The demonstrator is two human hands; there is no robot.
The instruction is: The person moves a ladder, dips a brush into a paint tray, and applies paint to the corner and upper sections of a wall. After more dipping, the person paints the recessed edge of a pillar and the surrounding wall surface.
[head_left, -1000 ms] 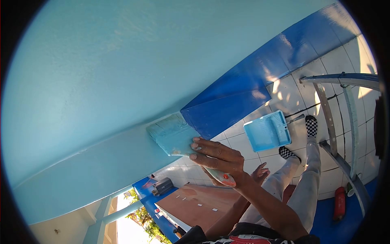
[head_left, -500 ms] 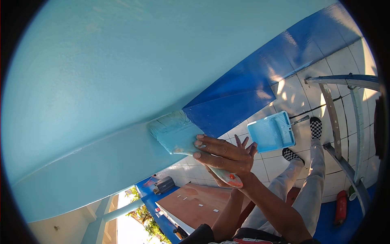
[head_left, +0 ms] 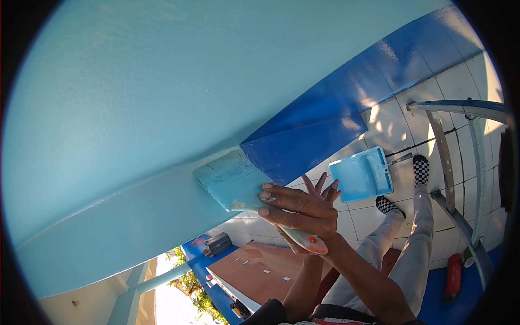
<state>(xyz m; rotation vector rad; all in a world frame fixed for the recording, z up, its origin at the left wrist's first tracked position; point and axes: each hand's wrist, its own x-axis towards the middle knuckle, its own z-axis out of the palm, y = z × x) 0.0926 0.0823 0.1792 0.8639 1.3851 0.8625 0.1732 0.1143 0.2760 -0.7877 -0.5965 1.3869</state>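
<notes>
A wide paintbrush [head_left: 233, 181], its bristles coated in light blue paint, lies against the light blue beam [head_left: 135, 206] beside the dark blue band. My right hand [head_left: 303, 208] is closed on it, fingers stretched over its broad base and the orange-tipped handle [head_left: 303, 238] under the palm. Paint marks one fingertip. Behind the right hand is my left hand [head_left: 319, 185], mostly covered by it. Its visible fingers stick out spread toward the paint tray; whether its palm touches the handle is hidden.
On the white tiled floor sits a light blue paint tray [head_left: 362, 174] with a roller [head_left: 398, 160], close to my feet. A metal frame [head_left: 447, 157] stands at right. A red object [head_left: 453, 276] lies below it. A brown-topped table [head_left: 254, 271] and grey box [head_left: 218, 245] appear below.
The brush has shifted slightly left along the beam with my right hand. My left hand's fingers have risen a little and spread more.
</notes>
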